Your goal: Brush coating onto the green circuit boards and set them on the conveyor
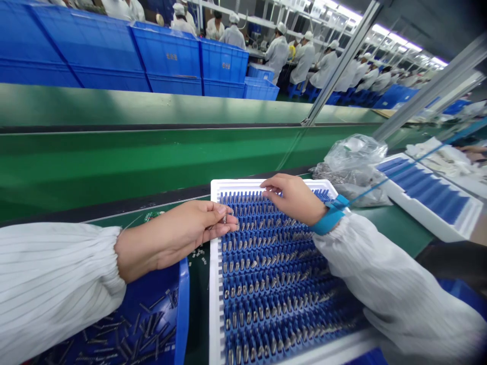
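My left hand [192, 225] is closed around a few small coil springs, one spring [225, 215] showing at the fingertips, over the left rim of a white foam tray [214, 304]. Blue slotted strips [262, 291] fill the tray in rows, with small metal parts standing in their slots. At the tray's far rows, my right hand [294, 197] has its fingers bent together; whatever they pinch is hidden. A blue wristband [331, 215] with a cord circles the right wrist. Below my left forearm, a blue bin [184, 304] contains many loose springs [125, 337].
Small pale pieces [198, 253] and a green circuit board [152, 216] lie left of the tray. To its right are a clear plastic bag [355, 157] of metal parts and another foam tray [466, 225]. Blue crates [167, 53] stand beyond the green conveyor [152, 167]; people work behind.
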`<action>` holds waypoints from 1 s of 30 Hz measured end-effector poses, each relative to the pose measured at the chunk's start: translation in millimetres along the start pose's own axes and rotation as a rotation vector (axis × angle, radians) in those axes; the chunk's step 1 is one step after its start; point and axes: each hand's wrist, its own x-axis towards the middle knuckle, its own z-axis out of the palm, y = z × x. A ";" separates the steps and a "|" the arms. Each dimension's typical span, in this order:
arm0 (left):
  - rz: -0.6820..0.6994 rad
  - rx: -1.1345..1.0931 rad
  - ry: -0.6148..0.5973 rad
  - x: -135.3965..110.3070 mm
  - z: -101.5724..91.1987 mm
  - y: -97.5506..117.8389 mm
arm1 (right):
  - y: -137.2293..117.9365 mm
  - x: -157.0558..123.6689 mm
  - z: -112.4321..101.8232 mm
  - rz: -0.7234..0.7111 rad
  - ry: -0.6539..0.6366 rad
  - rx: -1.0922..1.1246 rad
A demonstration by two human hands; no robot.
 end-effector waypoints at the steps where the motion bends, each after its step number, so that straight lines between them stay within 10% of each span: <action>1: -0.004 0.000 0.006 -1.1 1.5 1.0 | -12.1 -2.1 -1.3 -0.038 0.009 0.043; 7: 0.021 -0.031 -0.007 -4.1 8.4 5.7 | -63.0 -5.9 7.2 -0.219 0.000 0.259; 19: -0.015 -0.076 0.075 -5.8 14.4 9.7 | -64.6 -11.9 5.9 -0.252 0.076 0.416; 30: 0.015 -0.072 0.087 0.1 1.9 3.2 | 25.4 -4.4 -19.3 0.109 0.082 0.208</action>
